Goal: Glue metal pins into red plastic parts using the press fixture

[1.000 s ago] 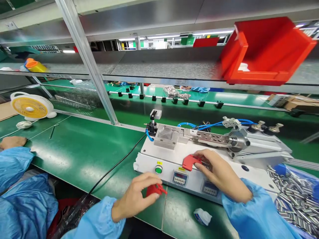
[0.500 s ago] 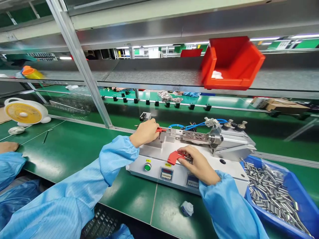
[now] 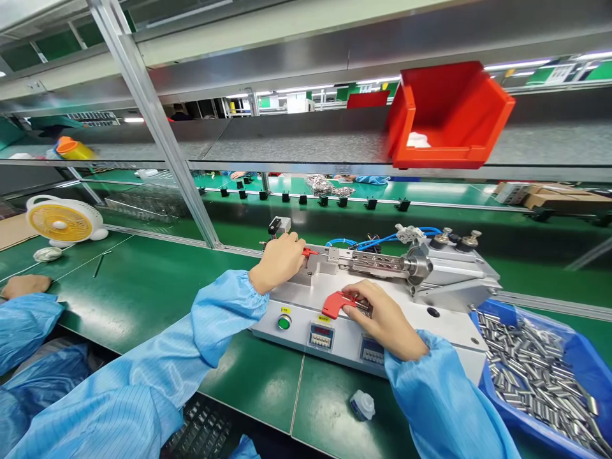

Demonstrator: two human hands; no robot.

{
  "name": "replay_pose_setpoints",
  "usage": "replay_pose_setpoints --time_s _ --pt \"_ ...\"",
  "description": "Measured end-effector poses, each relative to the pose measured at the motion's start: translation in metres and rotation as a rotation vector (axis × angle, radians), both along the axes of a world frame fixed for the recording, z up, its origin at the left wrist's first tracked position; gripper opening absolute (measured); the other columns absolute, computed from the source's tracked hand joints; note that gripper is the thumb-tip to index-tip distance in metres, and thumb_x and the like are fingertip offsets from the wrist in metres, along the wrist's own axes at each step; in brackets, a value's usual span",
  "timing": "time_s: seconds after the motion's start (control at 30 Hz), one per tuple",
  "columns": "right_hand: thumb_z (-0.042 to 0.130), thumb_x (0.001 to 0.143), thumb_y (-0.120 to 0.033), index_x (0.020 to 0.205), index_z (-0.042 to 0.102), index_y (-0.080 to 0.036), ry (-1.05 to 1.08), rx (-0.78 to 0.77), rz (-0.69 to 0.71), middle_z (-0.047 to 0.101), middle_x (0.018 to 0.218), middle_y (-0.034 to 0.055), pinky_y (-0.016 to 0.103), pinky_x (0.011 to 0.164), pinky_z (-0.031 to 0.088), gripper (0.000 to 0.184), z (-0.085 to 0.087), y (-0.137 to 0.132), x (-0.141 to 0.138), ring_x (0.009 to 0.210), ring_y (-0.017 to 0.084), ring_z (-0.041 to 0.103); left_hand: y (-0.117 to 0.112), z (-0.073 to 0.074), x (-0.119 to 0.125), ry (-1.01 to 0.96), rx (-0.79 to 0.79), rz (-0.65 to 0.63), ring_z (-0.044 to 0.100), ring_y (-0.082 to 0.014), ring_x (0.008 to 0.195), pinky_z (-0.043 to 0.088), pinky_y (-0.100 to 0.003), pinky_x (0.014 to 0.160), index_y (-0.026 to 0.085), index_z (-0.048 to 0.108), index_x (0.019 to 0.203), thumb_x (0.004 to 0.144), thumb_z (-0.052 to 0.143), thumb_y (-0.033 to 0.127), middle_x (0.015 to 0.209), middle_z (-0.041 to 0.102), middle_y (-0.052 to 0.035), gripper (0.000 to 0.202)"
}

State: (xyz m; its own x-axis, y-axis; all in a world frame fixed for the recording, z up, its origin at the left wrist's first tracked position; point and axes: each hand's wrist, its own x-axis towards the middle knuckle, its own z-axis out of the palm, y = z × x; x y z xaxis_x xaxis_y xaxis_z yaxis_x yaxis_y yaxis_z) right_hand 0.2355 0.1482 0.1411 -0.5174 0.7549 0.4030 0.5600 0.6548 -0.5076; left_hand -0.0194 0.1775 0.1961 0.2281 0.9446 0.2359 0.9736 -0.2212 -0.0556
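Observation:
My left hand [image 3: 278, 262] is closed at the left end of a silver bench machine [image 3: 306, 296]. Its fingers grip a red part [image 3: 310, 252] lying in line with the machine's metal holder [image 3: 377, 262]; the rest of that part is hidden by the hand. Lower down, my right hand [image 3: 387, 317] pinches a red angled plastic piece [image 3: 336, 303] with a metal section partly covered by the fingers. This piece is held just over the machine's front top edge. A green button [image 3: 284, 322] and a counter display [image 3: 321, 335] sit on the front panel.
A blue bin [image 3: 549, 376] of metal tubes stands at the right. A small white-capped bottle [image 3: 362, 405] lies on the green table near the front. Above, a red bin [image 3: 449, 121] rests on the shelf. At far left are a yellow-white fan [image 3: 62, 220] and another person's hand [image 3: 26, 285].
The view has shifted slightly, so the surroundings sit a little farther right at the sides. Both hands keep nearly the same places and grips.

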Motion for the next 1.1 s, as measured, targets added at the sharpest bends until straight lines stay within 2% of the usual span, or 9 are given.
replay_pose_setpoints --time_s 0.2,0.33,0.47,0.6,0.73,0.8,0.87,0.97,1.1 --pt "0.057 0.099 -0.034 0.109 0.066 -0.023 -0.003 0.002 -0.005 0.073 0.105 0.009 0.043 0.088 0.057 0.017 0.001 -0.003 0.002 0.098 0.027 0.069 -0.012 -0.014 -0.015 -0.055 0.07 -0.029 0.063 -0.027 0.108 0.052 -0.035 0.085 0.016 0.069 0.113 0.107 0.051 0.025 0.118 0.067 -0.0122 0.022" --pt "0.059 0.098 -0.037 0.108 0.067 -0.024 -0.005 0.003 -0.017 0.073 0.105 0.0087 0.042 0.086 0.058 0.018 -0.002 0.003 0.002 0.098 0.027 0.069 -0.016 -0.032 -0.028 -0.153 0.195 -0.135 0.062 -0.0252 0.099 0.05 -0.039 0.089 0.017 0.072 0.103 0.108 0.049 0.024 0.108 0.071 -0.0105 0.025" --pt "0.06 0.098 -0.04 0.111 0.068 -0.023 0.019 -0.004 -0.015 0.073 0.107 0.01 0.042 0.086 0.06 0.023 -0.002 0.002 -0.001 0.097 0.027 0.07 -0.015 -0.039 -0.04 -0.222 0.249 -0.217 0.063 -0.0264 0.096 0.051 -0.043 0.087 0.019 0.074 0.101 0.105 0.053 0.022 0.107 0.074 -0.0097 0.021" --pt "0.058 0.102 -0.038 0.122 0.065 -0.023 0.058 0.108 -0.092 0.071 0.116 0.0117 0.042 0.092 0.059 0.026 0.003 -0.034 0.019 0.105 0.028 0.07 -0.043 -0.056 -0.052 -0.393 0.381 -0.364 0.066 -0.0271 0.104 0.052 -0.043 0.09 0.019 0.071 0.109 0.105 0.054 0.022 0.113 0.075 -0.0099 0.018" --pt "0.058 0.105 -0.037 0.118 0.066 -0.024 0.033 0.281 -0.357 0.071 0.109 0.0102 0.039 0.09 0.058 0.02 -0.009 -0.087 0.062 0.101 0.027 0.07 -0.097 -0.098 -0.061 -0.559 0.512 -0.38 0.065 -0.0217 0.09 0.052 -0.034 0.082 0.02 0.067 0.113 0.105 0.057 0.019 0.098 0.071 -0.0064 0.013" --pt "0.058 0.105 -0.04 0.113 0.066 -0.024 0.015 0.289 -0.46 0.072 0.097 0.008 0.036 0.078 0.058 0.02 -0.023 -0.103 0.077 0.086 0.024 0.07 -0.114 -0.117 -0.061 -0.582 0.403 -0.409 0.066 -0.019 0.086 0.053 -0.03 0.079 0.02 0.064 0.12 0.107 0.054 0.019 0.1 0.071 -0.0062 0.017" --pt "0.056 0.106 -0.046 0.112 0.065 -0.023 0.018 0.225 -0.515 0.071 0.087 0.0062 0.034 0.068 0.057 0.026 -0.037 -0.109 0.085 0.073 0.021 0.068 -0.117 -0.126 -0.058 -0.526 0.275 -0.447 0.068 -0.0179 0.082 0.052 -0.029 0.075 0.02 0.063 0.123 0.109 0.049 0.022 0.098 0.071 -0.0055 0.019" --pt "0.052 0.105 -0.056 0.11 0.065 -0.022 0.039 0.061 -0.528 0.071 0.083 0.0056 0.033 0.066 0.059 0.037 -0.046 -0.103 0.089 0.067 0.02 0.068 -0.108 -0.122 -0.053 -0.452 0.142 -0.466 0.067 -0.0174 0.073 0.049 -0.028 0.066 0.023 0.063 0.114 0.111 0.043 0.026 0.088 0.069 -0.002 0.021" --pt "0.057 0.098 -0.067 0.099 0.067 -0.024 0.081 -0.085 -0.545 0.071 0.077 0.0047 0.033 0.065 0.06 0.044 -0.04 -0.09 0.094 0.065 0.021 0.069 -0.098 -0.111 -0.053 -0.46 0.058 -0.394 0.067 -0.016 0.067 0.045 -0.027 0.061 0.025 0.061 0.108 0.109 0.042 0.025 0.081 0.07 0.0016 0.019"
